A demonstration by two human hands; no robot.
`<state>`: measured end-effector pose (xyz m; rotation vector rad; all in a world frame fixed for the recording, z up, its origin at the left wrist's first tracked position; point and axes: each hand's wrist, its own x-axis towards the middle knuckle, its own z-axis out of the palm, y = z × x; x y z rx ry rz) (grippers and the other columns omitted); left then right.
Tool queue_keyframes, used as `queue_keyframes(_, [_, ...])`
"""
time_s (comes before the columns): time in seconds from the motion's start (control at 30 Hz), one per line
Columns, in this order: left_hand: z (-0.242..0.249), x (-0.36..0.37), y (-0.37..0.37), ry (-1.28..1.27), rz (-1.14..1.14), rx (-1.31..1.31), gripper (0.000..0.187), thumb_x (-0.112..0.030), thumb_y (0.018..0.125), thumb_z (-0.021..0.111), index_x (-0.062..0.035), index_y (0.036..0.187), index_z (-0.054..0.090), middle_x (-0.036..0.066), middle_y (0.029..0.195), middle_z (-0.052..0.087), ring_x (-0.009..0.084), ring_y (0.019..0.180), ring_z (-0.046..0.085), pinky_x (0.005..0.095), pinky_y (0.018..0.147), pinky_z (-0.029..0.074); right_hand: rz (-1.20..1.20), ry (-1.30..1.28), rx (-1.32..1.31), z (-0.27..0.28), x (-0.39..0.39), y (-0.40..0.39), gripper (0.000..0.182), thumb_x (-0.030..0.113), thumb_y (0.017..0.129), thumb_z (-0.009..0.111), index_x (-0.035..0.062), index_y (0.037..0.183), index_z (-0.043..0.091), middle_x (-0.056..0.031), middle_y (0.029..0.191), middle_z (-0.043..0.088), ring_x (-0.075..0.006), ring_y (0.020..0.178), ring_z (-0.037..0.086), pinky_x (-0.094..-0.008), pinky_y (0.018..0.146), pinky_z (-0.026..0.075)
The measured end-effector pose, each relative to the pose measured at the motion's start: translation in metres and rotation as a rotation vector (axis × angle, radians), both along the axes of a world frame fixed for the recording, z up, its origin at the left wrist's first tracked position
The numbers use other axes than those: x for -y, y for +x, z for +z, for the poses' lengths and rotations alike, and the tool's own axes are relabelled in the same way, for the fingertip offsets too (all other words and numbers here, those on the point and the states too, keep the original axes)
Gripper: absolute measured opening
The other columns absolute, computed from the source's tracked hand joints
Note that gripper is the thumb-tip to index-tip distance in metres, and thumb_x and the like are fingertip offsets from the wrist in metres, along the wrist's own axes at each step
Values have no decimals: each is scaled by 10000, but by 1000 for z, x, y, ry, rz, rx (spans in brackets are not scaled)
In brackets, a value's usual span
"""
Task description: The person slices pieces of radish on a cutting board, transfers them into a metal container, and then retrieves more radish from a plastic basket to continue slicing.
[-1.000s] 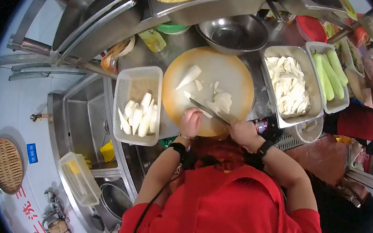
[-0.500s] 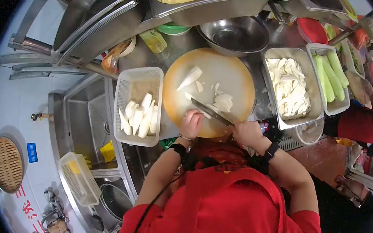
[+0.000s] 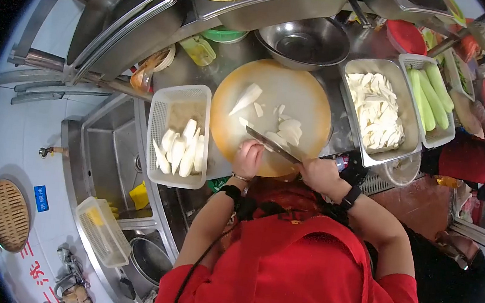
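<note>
In the head view my right hand (image 3: 320,174) grips the handle of a kitchen knife (image 3: 271,144), its blade slanting up-left over the round cutting board (image 3: 313,100). My left hand (image 3: 247,159) is closed at the board's near edge, fingers curled beside the blade on a white vegetable piece mostly hidden by hand and knife. Cut white slices (image 3: 289,130) lie past the blade. A peeled, tapered white vegetable (image 3: 247,99), perhaps a water bamboo shoot, rests farther up the board. More whole ones (image 3: 178,153) fill the lower part of a white plastic basket (image 3: 163,93) at left.
Right of the board stands a steel pan (image 3: 350,112) of white slices, with a basket of green gourds (image 3: 434,100) beyond. A steel bowl (image 3: 304,42) sits behind the board. A sink (image 3: 115,138) is at left. Overhead hangs a shelf tray (image 3: 269,12). Another person (image 3: 472,164) is at far right.
The view has shifted very slightly. Both hands and the knife stay almost in place, with the blade moved a little; the slices beside it look about the same.
</note>
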<state>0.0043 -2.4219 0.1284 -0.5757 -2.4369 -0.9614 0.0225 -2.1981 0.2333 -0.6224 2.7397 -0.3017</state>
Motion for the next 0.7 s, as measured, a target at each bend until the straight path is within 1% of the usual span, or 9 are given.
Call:
queue_keyframes(0.17, [-4, 0, 3, 5, -7, -2, 147, -24, 717, 630, -51, 841, 556, 92, 871, 545, 279, 792, 547, 359, 687, 453, -32, -1, 65, -17, 8, 1, 290, 320, 850, 473, 38, 846, 542, -146, 638, 613, -288, 556, 615, -396, 472, 482])
queue_keyframes(0.23, [-4, 1, 1, -26, 30, 3, 143, -30, 718, 630, -54, 840, 561, 89, 876, 547, 277, 803, 547, 359, 689, 455, -35, 61, 70, -23, 17, -6, 299, 324, 851, 471, 35, 866, 544, -146, 663, 619, -302, 589, 618, -414, 511, 489])
queue_keyframes(0.27, [0, 1, 0, -29, 29, -4, 143, -30, 718, 630, -54, 840, 561, 89, 876, 547, 277, 803, 547, 359, 689, 455, -36, 56, 63, -21, 17, -9, 299, 324, 851, 471, 35, 866, 544, -146, 663, 619, -302, 589, 618, -414, 511, 489])
queue_keyframes(0.33, [5, 0, 1, -17, 20, 7, 133, -42, 723, 631, -53, 838, 564, 87, 877, 547, 278, 810, 545, 361, 689, 456, -60, -26, 115, -14, 11, -11, 305, 330, 856, 463, 36, 865, 543, -144, 664, 619, -303, 589, 616, -418, 508, 486])
queue_keyframes(0.37, [3, 0, 0, -17, 20, 4, 133, -42, 723, 631, -53, 838, 564, 87, 877, 547, 278, 810, 545, 361, 689, 456, -60, -25, 113, -9, 8, -10, 305, 330, 856, 463, 36, 865, 543, -144, 664, 619, -303, 589, 616, -418, 508, 486])
queue_keyframes(0.43, [-1, 0, 1, -9, 27, -13, 127, -51, 728, 631, -53, 837, 565, 88, 881, 544, 281, 812, 543, 364, 692, 456, -48, -75, 29, -2, 3, -4, 308, 333, 861, 458, 38, 849, 544, -143, 637, 612, -292, 549, 611, -405, 468, 476])
queue_keyframes(0.53, [-3, 1, 2, 13, 7, 26, 125, -52, 728, 631, -52, 834, 565, 90, 883, 540, 285, 813, 540, 365, 697, 453, -20, -3, 26, 2, 1, 0, 309, 332, 864, 455, 39, 834, 546, -139, 608, 604, -285, 519, 606, -394, 441, 467])
queue_keyframes(0.7, [-3, 1, 2, 2, 17, 26, 121, -47, 730, 627, -50, 834, 564, 92, 888, 538, 288, 821, 537, 365, 703, 451, -19, -17, 8, -10, 1, 2, 298, 330, 854, 469, 44, 829, 552, -131, 595, 603, -283, 517, 607, -389, 445, 474])
